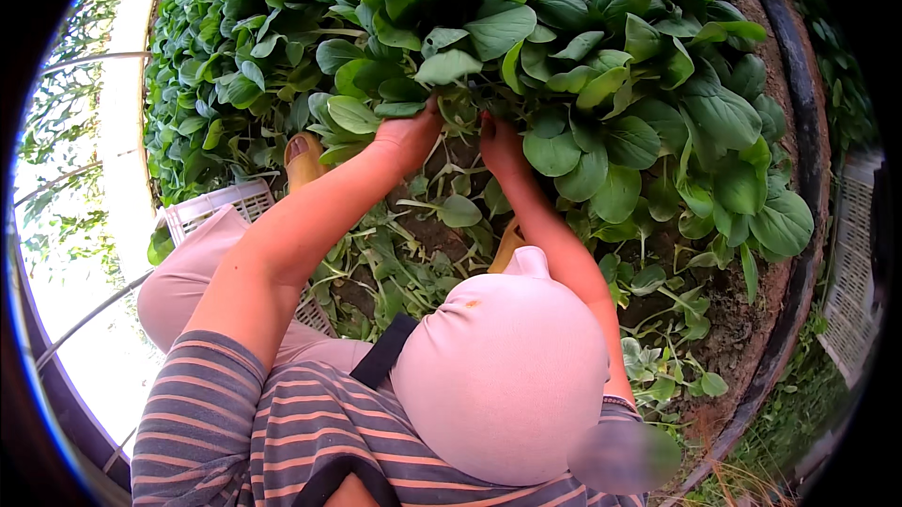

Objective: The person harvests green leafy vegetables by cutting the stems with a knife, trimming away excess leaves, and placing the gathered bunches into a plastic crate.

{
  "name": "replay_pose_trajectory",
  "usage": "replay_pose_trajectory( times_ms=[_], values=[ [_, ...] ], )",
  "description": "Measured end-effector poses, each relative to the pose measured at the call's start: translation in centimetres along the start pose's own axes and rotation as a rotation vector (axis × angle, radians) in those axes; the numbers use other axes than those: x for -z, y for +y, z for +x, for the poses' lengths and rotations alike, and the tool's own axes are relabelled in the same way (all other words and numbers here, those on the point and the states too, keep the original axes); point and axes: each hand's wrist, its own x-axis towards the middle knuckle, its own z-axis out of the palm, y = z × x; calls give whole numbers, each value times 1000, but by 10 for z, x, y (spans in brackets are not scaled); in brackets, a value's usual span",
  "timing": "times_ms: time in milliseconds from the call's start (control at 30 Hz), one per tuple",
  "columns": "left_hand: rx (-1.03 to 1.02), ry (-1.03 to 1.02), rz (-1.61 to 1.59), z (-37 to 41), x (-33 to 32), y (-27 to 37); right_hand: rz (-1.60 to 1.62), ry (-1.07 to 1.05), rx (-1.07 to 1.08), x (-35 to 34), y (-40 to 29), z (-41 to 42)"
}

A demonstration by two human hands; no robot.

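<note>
Both my arms reach forward into a dense stand of leafy greens point(501, 31) with broad, rounded leaves. My left hand point(414, 132) is at the base of the plants, its fingers largely hidden beneath leaves. To its right, my right hand point(499, 140) is low among the stems, with the fingers bent. Leaves and shadow hide whether either hand grips a stem. Between the hands, thin stems and small leaves show over dark soil point(431, 228). Nearer to me, loose leaves and stems point(380, 274) lie on the ground.
A white plastic crate point(254, 201) stands beside my left leg. A yellow shoe point(303, 158) is at the plants' edge. A black pipe point(795, 77) curves along the bed's right side, with another crate point(853, 260) beyond it. Thin bars point(70, 186) run at the far left.
</note>
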Motion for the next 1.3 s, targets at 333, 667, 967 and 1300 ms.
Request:
replay_pose_trajectory(
  times_ms=[333,667,967,1300],
  values=[
    [175,52,-1059,-55,40,-21,205,-78,-75,31,-48,-21],
    [671,-366,-2480,-117,124,21,719,-278,-112,84,-88,-43],
    [562,241,-1599,-161,170,27,687,-581,-229,119,-111,-52],
    [185,-64,-891,-27,116,5,524,-256,-485,73,-58,-56]
  ],
)
